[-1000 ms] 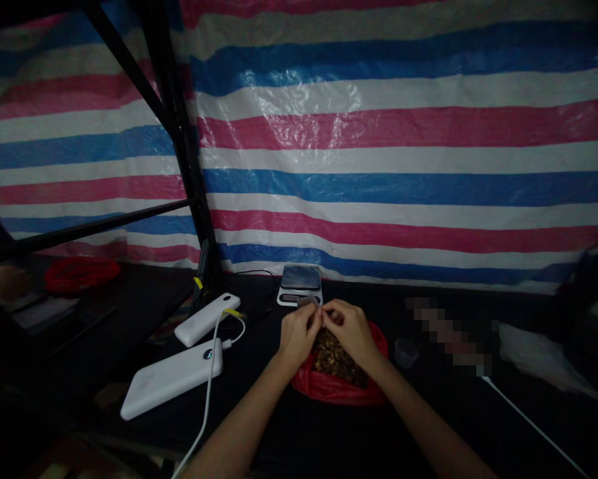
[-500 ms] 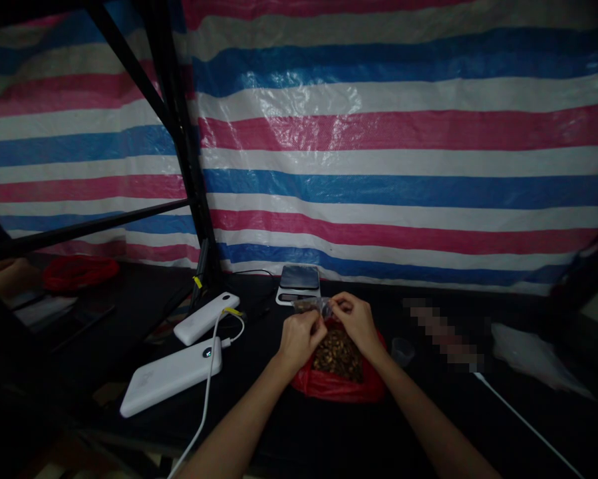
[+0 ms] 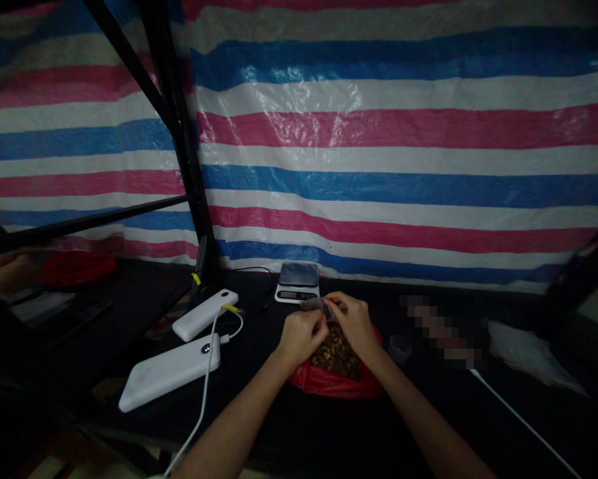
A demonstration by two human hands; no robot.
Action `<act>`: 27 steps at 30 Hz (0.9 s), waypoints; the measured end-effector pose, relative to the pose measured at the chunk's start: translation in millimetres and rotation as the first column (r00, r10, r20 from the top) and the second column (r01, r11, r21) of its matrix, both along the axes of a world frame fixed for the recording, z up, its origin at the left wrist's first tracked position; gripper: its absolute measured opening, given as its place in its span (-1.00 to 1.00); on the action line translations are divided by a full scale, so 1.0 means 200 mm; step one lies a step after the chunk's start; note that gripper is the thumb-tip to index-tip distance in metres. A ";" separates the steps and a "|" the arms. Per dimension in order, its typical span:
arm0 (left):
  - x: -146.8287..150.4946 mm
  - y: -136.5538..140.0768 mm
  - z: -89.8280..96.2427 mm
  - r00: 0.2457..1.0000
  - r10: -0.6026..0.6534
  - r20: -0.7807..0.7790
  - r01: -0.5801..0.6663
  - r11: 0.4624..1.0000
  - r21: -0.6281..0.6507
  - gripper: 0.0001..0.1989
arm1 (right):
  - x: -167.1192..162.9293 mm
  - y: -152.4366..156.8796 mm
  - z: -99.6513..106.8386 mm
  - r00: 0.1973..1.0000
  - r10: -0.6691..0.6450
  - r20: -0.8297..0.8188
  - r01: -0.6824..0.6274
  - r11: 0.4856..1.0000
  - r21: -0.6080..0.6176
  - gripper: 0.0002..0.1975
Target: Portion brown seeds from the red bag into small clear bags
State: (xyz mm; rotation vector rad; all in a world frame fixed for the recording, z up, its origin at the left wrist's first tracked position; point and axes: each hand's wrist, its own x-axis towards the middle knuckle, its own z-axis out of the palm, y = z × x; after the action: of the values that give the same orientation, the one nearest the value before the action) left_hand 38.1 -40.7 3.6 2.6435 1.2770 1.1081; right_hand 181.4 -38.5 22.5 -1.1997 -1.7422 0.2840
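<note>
Both of my hands pinch a small clear plastic bag (image 3: 314,305) above an opened red plastic bag (image 3: 328,384). My left hand (image 3: 302,336) is closed on its near left side, fingers curled. My right hand (image 3: 351,319) holds the right edge between thumb and fingers. Inside the red bag lies a heap of small brown-gold pieces (image 3: 337,356), too dim to name. Just behind the clear bag stands a white digital scale (image 3: 297,276) with a dark plate. A small clear cup (image 3: 400,347) sits to the right of my right hand.
Two white power banks (image 3: 171,372) with a white cable (image 3: 205,406) lie on the left. A flat clear bag (image 3: 531,352) and a blurred-out object (image 3: 441,332) lie on the right. Another person's hand (image 3: 9,271) is at far left, near another red bag (image 3: 79,267). A black metal frame (image 3: 183,143) rises behind.
The clear bag has tilted and shifted slightly rightward between my fingers, showing more of the scale's display. Both hands keep their grip; the whole view has shifted a little.
</note>
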 end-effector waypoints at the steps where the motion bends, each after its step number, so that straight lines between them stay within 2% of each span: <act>1: 0.00 0.00 0.00 1.000 0.000 0.005 0.000 1.000 -0.008 -0.82 | 0.00 0.00 0.00 1.000 -0.005 -0.008 0.005 1.000 0.005 -0.83; 4: 0.00 -0.01 0.01 0.998 -0.030 0.051 0.034 0.996 -0.077 -0.76 | 0.01 0.01 0.00 0.998 0.009 -0.062 -0.009 1.000 0.002 -0.82; 6: -0.01 -0.01 0.03 0.989 -0.090 0.116 0.109 0.978 -0.177 -0.64 | 0.02 0.02 0.01 0.988 0.013 -0.155 -0.018 0.999 -0.031 -0.82; 8: -0.01 -0.01 0.03 0.963 -0.143 0.227 0.209 0.930 -0.301 -0.51 | 0.03 0.04 0.01 0.953 0.012 -0.303 -0.039 0.996 -0.085 -0.81; 10: -0.01 0.00 0.03 0.920 -0.151 0.363 0.303 0.861 -0.408 -0.42 | 0.04 0.06 0.02 0.884 0.026 -0.467 -0.100 0.986 -0.133 -0.77; 13: -0.01 0.03 0.02 0.843 -0.083 0.531 0.396 0.764 -0.509 -0.38 | 0.06 0.08 0.03 0.766 0.076 -0.639 -0.241 0.955 -0.175 -0.69; 15: 0.00 0.06 0.01 0.793 -0.021 0.609 0.424 0.736 -0.528 -0.39 | 0.06 0.08 0.03 0.716 0.116 -0.689 -0.328 0.927 -0.185 -0.65; 18: 0.00 0.08 0.01 0.713 0.059 0.699 0.427 0.755 -0.499 -0.46 | 0.08 0.06 0.02 0.688 0.183 -0.702 -0.443 0.873 -0.206 -0.62; 20: 0.00 0.09 0.01 0.675 0.077 0.733 0.421 0.777 -0.469 -0.55 | 0.09 0.04 0.01 0.705 0.210 -0.677 -0.482 0.842 -0.241 -0.60; 24: -0.01 0.09 0.02 0.666 0.008 0.746 0.406 0.835 -0.371 -0.66 | 0.14 -0.01 -0.03 0.775 0.261 -0.575 -0.494 0.818 -0.295 -0.57; 27: -0.01 0.08 0.03 0.665 -0.053 0.745 0.384 0.880 -0.280 -0.69 | 0.18 -0.04 -0.01 0.763 0.358 -0.539 -0.578 0.750 -0.321 -0.46</act>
State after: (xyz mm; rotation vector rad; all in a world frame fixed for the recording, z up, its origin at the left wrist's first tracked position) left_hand 35.8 -24.0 9.7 1.6827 0.8456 1.4173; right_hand 217.2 -47.2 20.2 -0.8702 -1.5741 1.2735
